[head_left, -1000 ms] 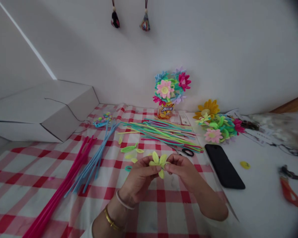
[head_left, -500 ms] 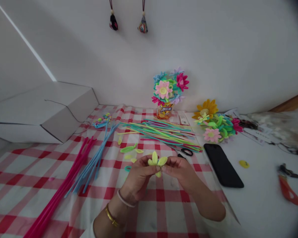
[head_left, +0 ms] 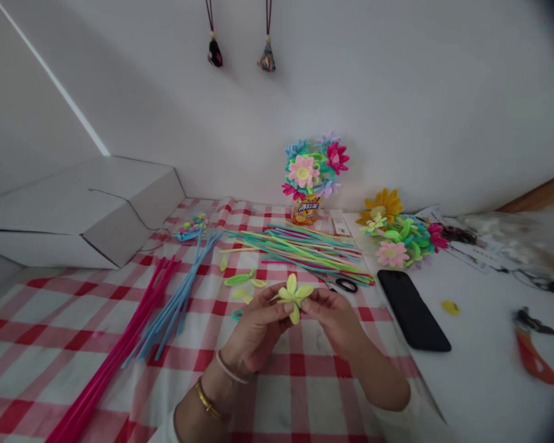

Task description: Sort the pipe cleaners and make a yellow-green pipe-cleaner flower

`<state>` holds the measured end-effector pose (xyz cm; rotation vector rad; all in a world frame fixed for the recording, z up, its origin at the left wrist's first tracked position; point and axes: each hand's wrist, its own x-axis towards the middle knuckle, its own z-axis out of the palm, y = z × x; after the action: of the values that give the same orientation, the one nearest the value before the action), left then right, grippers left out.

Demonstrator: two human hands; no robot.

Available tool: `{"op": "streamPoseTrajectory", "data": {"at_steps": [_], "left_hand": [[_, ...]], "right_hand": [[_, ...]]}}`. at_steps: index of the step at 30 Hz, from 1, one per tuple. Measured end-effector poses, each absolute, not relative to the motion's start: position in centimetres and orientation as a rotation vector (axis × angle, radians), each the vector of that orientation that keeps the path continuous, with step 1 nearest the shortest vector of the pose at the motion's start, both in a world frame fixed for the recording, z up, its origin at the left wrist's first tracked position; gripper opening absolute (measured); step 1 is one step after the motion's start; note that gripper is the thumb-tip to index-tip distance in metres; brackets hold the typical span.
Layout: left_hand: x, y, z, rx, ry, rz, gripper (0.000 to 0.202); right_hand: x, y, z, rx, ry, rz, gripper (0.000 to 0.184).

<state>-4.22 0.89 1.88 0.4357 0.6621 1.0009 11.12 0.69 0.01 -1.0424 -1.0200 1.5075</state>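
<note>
Between my two hands, just above the checked cloth, is a pale yellow pipe-cleaner flower [head_left: 294, 294] with several petals spread out. My left hand [head_left: 265, 323] pinches its left side, the thumb pressed near the flower's centre. On the other side, the thumb and fingers of my right hand [head_left: 335, 320] close on the right petals. Beyond my left hand lie loose yellow petals [head_left: 240, 294] and a green pipe-cleaner leaf [head_left: 237, 280]. A teal loop [head_left: 237, 315] sits partly behind that hand. Scissors [head_left: 346, 285] with black handles rest past my right hand.
Across the back lies a pile of coloured pipe cleaners [head_left: 300, 249]. Pink stems [head_left: 115, 344] and blue stems [head_left: 180, 295] lie left, near a white box [head_left: 120, 215]. A flower-filled jar [head_left: 305, 209] stands behind. At right are a phone [head_left: 413, 311], finished flowers [head_left: 392, 252] and pruners [head_left: 533, 354].
The flower has turned in my fingers, so its petals now face me more openly. Both hands keep their pinch on it. The camera view has shifted slightly.
</note>
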Motion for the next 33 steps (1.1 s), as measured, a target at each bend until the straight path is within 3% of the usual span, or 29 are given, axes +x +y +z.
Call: {"op": "streamPoseTrajectory", "data": {"at_steps": [6, 10, 22, 33], "left_hand": [[-4.2, 0.7, 1.9, 0.449, 0.671, 1.058, 0.039], [-4.3, 0.8, 2.1, 0.537, 0.65, 1.087, 0.043], [-4.4, 0.8, 1.9, 0.739, 0.732, 1.028, 0.051], [-4.3, 0.8, 1.7, 0.708, 0.696, 1.021, 0.053]], "right_hand": [[11.0, 0.6, 0.4, -0.941, -0.982, 1.571, 0.024], [11.2, 0.6, 0.7, -0.858, -0.987, 1.626, 0.017], [11.3, 0.2, 1.5, -1.097, -1.031, 1.527, 0.02], [11.1, 0.2, 0.3, -1.037, -1.017, 1.515, 0.024]]}}
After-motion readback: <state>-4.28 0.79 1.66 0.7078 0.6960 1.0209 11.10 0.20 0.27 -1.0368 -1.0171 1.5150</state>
